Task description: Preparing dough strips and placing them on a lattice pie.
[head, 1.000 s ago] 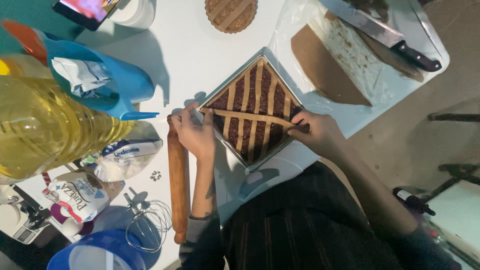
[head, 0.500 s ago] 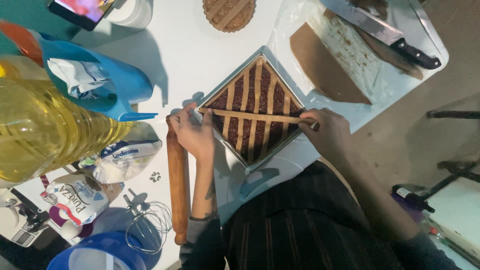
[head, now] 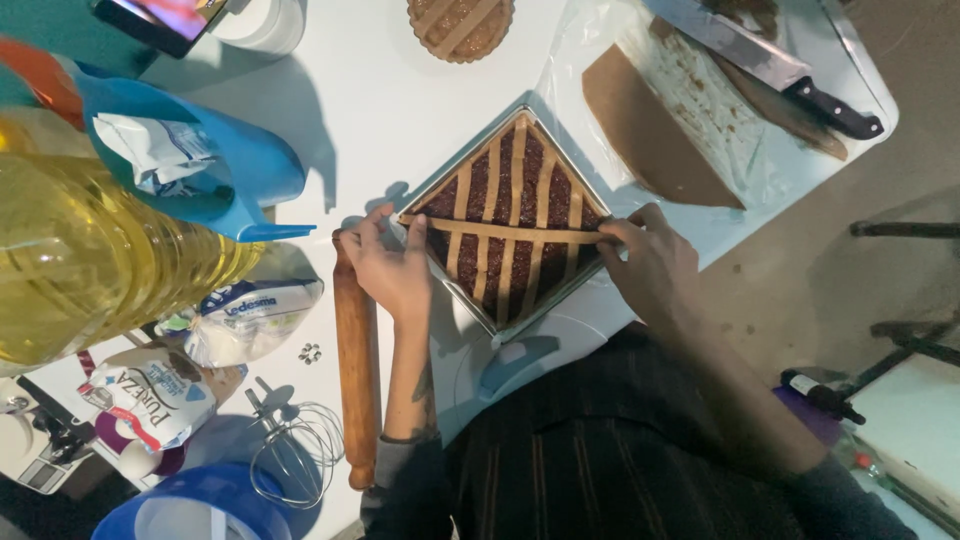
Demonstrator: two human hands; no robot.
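A square metal baking tin [head: 470,300] sits cornerwise on the white table, filled with dark jam and topped with several pale dough strips. One long dough strip [head: 510,232] lies across the others. My left hand [head: 390,262] presses its left end at the tin's corner. My right hand [head: 648,262] pinches its right end at the opposite corner.
A wooden rolling pin [head: 355,370] lies beside my left hand. Rolled brown dough [head: 655,140] on plastic film and a large knife [head: 770,65] lie at the upper right. A big oil bottle [head: 90,260], a blue bowl [head: 230,170], flour bags and whisk beaters crowd the left. A round lattice tart [head: 460,22] is at the top.
My right hand has moved the strip's right end outward to the tin's right corner, and the strip now lies flat across the tart.
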